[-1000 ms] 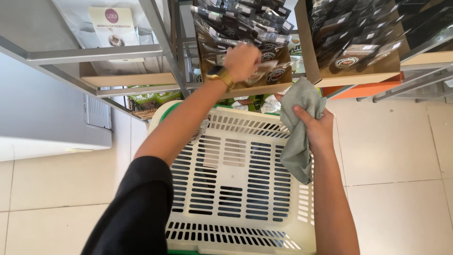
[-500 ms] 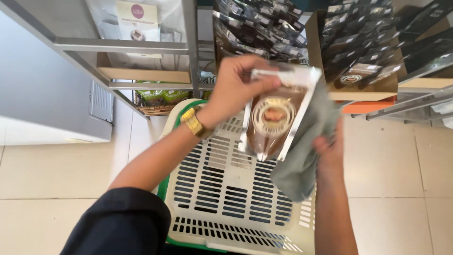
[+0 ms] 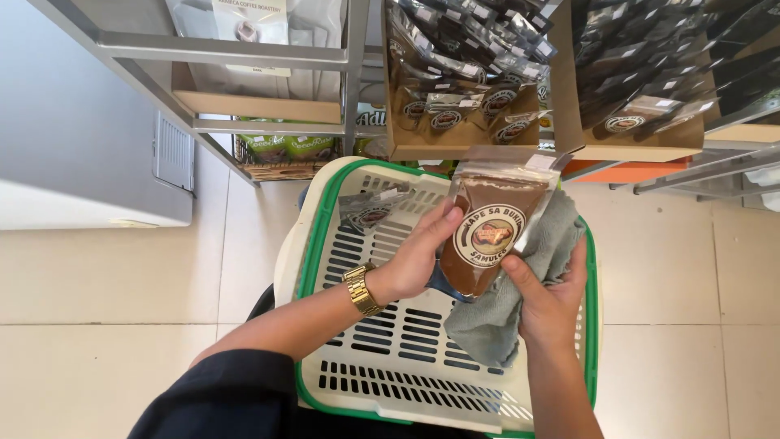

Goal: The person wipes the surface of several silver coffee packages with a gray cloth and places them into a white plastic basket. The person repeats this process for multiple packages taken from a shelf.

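My left hand [image 3: 416, 258], with a gold watch on its wrist, grips a clear pouch of brown powder [image 3: 491, 232] by its left edge. The pouch carries a round label and hangs over a white and green plastic basket [image 3: 390, 370]. My right hand [image 3: 546, 299] holds a grey cloth [image 3: 520, 293] against the pouch's right side, thumb on the pouch. A second, similar pouch [image 3: 372, 210] lies flat in the basket's far left corner.
A metal shelf rack [image 3: 244, 53] stands ahead. On it sit cardboard boxes [image 3: 471, 146] full of several similar pouches, and darker packets fill a box at right [image 3: 642, 150]. A grey cabinet [image 3: 81, 162] is at left. Pale floor tiles surround the basket.
My left hand reached to the shelf box, took out a pouch and brought it down over the basket. The right hand's cloth now meets the pouch.
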